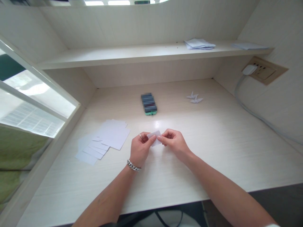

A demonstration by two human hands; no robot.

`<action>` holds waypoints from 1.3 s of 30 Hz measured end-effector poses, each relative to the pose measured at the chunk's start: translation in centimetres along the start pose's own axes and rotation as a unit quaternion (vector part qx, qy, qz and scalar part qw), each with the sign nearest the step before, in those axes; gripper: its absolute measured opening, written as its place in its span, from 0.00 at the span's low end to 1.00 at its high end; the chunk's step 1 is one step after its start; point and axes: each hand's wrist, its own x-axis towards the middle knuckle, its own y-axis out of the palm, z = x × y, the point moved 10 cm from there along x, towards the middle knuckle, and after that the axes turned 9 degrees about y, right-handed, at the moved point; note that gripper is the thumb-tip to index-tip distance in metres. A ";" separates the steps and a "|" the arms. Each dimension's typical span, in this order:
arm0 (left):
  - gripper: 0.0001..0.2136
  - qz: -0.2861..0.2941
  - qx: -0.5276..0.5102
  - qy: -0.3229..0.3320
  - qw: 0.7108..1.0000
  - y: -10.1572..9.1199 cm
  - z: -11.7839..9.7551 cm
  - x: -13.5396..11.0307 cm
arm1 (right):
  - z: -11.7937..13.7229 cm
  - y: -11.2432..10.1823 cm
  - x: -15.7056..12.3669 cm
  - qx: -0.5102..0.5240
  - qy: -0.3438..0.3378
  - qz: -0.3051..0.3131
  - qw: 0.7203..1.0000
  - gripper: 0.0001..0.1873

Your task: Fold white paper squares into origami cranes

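Observation:
A small folded piece of white paper point(155, 142) is held up between my two hands, above the pale desk. My left hand point(140, 148), with a ring and a chain bracelet at the wrist, pinches its left side between thumb and fingers. On the right edge, my right hand point(174, 142) grips the paper with thumb and forefinger. Some of the fingers behind the paper are hidden. To the left of my hands lies a spread of loose white paper squares point(115, 134). Two small folded paper cranes point(196, 100) rest at the back right of the desk.
A dark phone-like object point(149, 103) with a green edge, its surface blurred, lies beyond my hands. Stacked papers point(199, 44) sit on the shelf point(118, 56). A charger cable point(260, 118) runs from the wall socket point(266, 71) along the right side. A window stands at left.

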 end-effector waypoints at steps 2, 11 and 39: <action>0.11 0.010 0.032 0.002 0.999 0.2 -0.4 -0.1 | -0.2 -0.2 0.2 0.015 0.007 -0.005 1.000 0.13; 0.10 -0.027 0.031 0.012 0.999 -0.6 -0.3 0.0 | -0.1 -0.3 0.3 0.031 0.016 -0.012 0.999 0.12; 0.11 0.027 0.064 0.006 0.998 -1.1 0.1 1.2 | 2.0 -2.4 0.7 -0.164 -0.070 -0.014 0.984 0.07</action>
